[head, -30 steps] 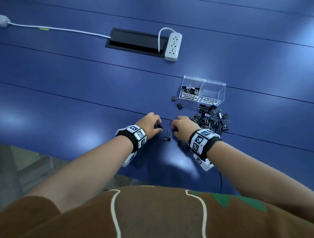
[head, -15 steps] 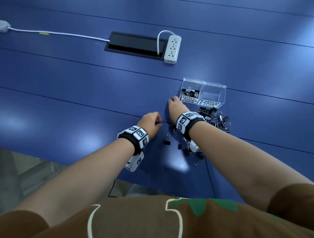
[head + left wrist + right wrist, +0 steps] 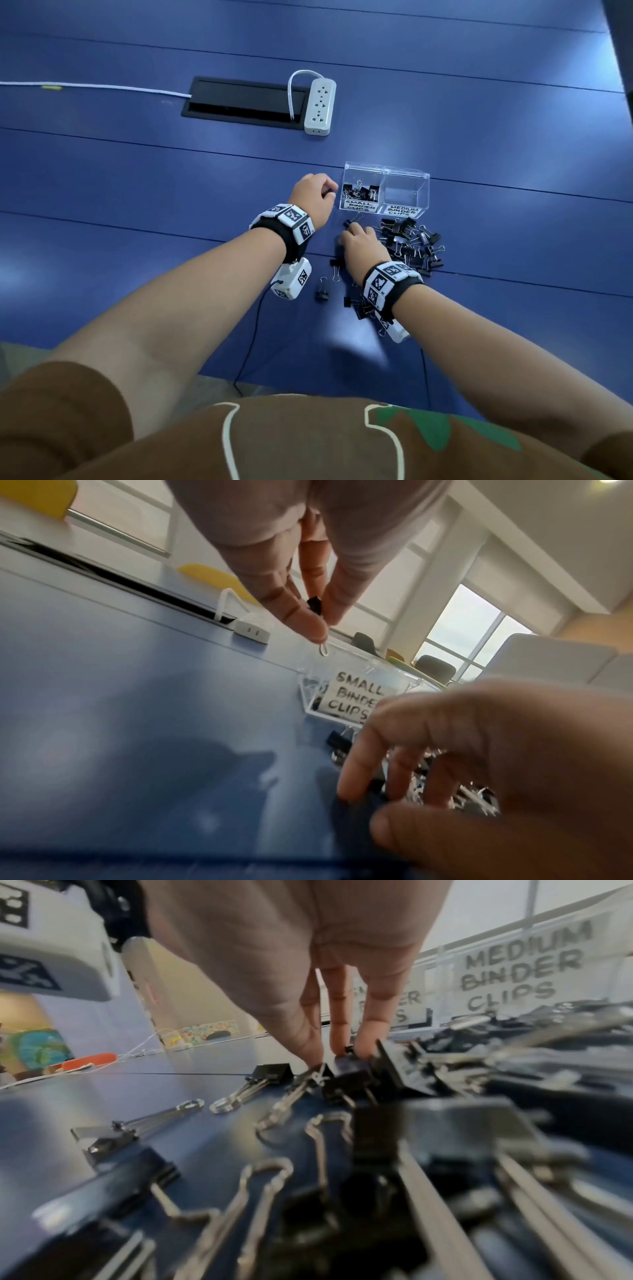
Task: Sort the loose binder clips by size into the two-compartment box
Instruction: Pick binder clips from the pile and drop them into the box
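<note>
- While the left hand [image 3: 313,198] hangs just at 9 o'clock of the clear two-compartment box [image 3: 385,190], its thumb and fingers pinch a small binder clip [image 3: 315,605]; the left wrist view shows the black body between the fingertips [image 3: 313,631] and a wire loop sticking out below them.
- That clip is off the blue table [image 3: 137,178], level with the box's left wall and not yet over the compartment.
- At 6 o'clock of the box, the right hand [image 3: 361,241] reaches down to the table with its fingers curled; the right wrist view shows thumb and two fingertips [image 3: 310,1045] closing on a black clip [image 3: 349,1073] at the near-left edge of the heap, though whether it is fully gripped I cannot tell.
- Left compartment, labelled SMALL BINDER CLIPS [image 3: 361,205], holds several small black clips [image 3: 359,192].
- Right compartment, labelled MEDIUM BINDER CLIPS [image 3: 404,210], shows only bare floor.
- Loose clips lie in a heap [image 3: 416,245] at 5 o'clock of the box, with a few scattered ones [image 3: 322,293] at 7 o'clock, near the right wrist.
- At 11 o'clock of the box, well apart, a white power strip [image 3: 320,106] lies beside a black cable hatch [image 3: 245,102].
</note>
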